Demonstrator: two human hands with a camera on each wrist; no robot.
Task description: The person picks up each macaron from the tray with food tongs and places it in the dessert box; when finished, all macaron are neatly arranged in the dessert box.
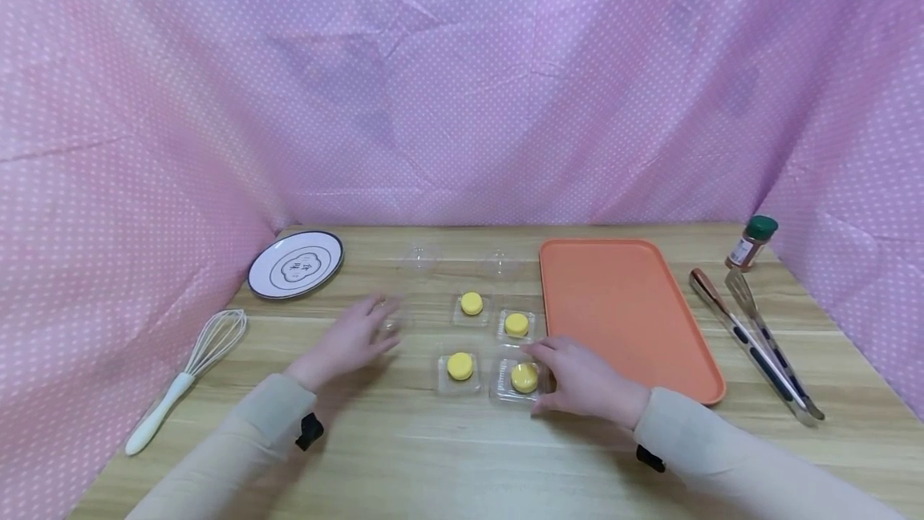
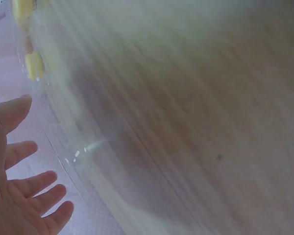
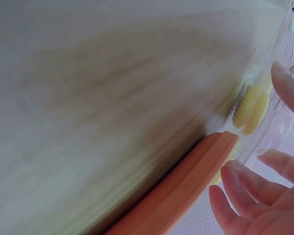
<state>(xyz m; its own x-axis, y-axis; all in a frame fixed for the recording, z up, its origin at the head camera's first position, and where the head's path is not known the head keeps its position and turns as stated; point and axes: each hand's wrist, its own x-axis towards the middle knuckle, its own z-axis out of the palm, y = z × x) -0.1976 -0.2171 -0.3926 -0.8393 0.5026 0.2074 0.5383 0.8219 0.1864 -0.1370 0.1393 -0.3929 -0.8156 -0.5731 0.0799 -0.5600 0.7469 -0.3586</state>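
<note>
I read the work in hand as handling the near-right cake cup [image 1: 521, 379]. My right hand [image 1: 585, 382] rests beside it, fingers curled around its right edge, gripping the clear shell lightly; in the right wrist view the fingertips [image 3: 237, 178] touch the transparent plastic. My left hand [image 1: 354, 337] lies flat and relaxed on the table [image 1: 433, 456], fingers spread, holding nothing, left of the cups.

To do this well, I judge the grip should stay on the cup's rim, not the cake, since thin plastic flexes and could pop open or slide on smooth wood. The tray [image 1: 621, 311] sits just right of the cup, so any lift should clear its raised lip.

Materials: four round yellow cakes in clear, glossy, square blister cups, set in a loose two-by-two; two empty clear shells [image 1: 462, 262] behind them. The tray is orange, matte, rectangular with rounded corners. Both wrist views are blurred, so finer texture cannot be confirmed.
</note>
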